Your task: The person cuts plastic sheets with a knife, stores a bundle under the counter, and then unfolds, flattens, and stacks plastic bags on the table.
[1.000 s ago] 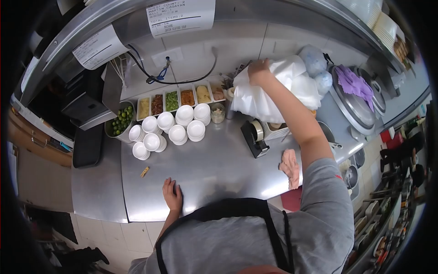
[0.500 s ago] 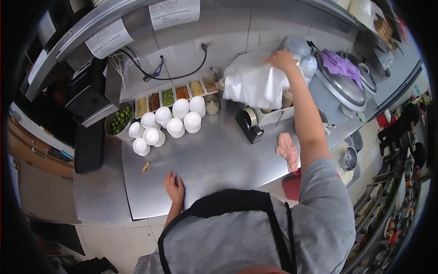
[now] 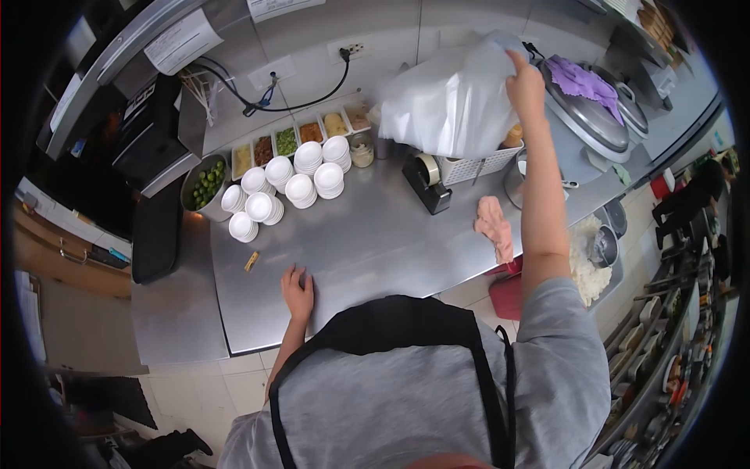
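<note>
My right hand (image 3: pixel 527 87) is closed on the edge of a white plastic bag (image 3: pixel 445 102), near the wall at the back of the counter. The bag is stretched up and out over a white perforated basket (image 3: pixel 480 166), hiding most of what the basket holds. Down at the counter's front, my left hand (image 3: pixel 298 295) rests on the steel surface with its fingers apart and nothing in them. A small yellow packet (image 3: pixel 251 261) lies to its left. Just in front of the basket stands a black tape dispenser (image 3: pixel 426 187).
Stacks of white lidded cups (image 3: pixel 286 180) stand before a row of topping containers (image 3: pixel 287 141). A pot of limes (image 3: pixel 207 191) is at the left. On the right are a pink cloth (image 3: pixel 494 228) and a large lidded pot (image 3: pixel 586 129) under a purple cloth (image 3: pixel 582 92).
My right hand has moved right and upward, pulling the bag's edge so it spreads and lifts. My left hand stays on the counter. The view has shifted slightly.
</note>
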### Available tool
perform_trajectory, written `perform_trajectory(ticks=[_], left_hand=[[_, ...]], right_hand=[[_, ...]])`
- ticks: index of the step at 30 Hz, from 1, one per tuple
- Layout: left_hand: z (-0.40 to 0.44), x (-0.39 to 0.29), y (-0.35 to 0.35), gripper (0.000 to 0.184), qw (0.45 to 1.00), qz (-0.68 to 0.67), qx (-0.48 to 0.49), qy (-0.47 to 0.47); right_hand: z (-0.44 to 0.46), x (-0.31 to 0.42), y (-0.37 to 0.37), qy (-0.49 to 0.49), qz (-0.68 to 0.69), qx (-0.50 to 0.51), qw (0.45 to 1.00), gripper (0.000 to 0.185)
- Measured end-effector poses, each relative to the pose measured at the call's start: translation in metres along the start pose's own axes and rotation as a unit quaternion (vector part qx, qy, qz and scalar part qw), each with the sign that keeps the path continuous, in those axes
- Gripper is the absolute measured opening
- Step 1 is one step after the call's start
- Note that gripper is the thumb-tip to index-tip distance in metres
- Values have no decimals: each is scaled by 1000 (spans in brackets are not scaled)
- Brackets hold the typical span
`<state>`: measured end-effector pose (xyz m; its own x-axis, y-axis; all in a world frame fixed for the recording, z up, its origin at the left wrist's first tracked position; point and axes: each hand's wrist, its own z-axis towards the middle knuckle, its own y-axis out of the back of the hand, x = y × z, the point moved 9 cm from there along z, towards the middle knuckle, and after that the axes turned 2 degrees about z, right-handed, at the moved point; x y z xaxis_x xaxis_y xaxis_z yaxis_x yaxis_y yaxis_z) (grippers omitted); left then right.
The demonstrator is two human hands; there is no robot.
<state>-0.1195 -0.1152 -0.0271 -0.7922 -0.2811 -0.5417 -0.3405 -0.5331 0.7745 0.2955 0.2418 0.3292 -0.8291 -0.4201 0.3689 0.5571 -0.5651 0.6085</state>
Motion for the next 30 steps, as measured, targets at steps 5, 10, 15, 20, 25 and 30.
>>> perform_trajectory(ticks=[5,10,15,20,25,30], left_hand=[[19,12,5,27,995,-88,5,57],[34,-41,16,41,956,-267,62,107],[21,-87,-28,79,852,-453,239,109],[-12,-112,-38,78,680,-654,297,150],[7,-63,24,54,436,-878,148,134],[18,33,122,46,703,-688,-4,179]], right_hand=[[-14,149,86,221,34,1,975,48],[-29,250,163,307,262,37,914,24],[-12,302,115,320,292,176,884,17],[-56,354,101,387,365,249,809,14],[-21,286,46,159,492,241,822,20],[-86,119,-95,-70,253,234,936,63]])
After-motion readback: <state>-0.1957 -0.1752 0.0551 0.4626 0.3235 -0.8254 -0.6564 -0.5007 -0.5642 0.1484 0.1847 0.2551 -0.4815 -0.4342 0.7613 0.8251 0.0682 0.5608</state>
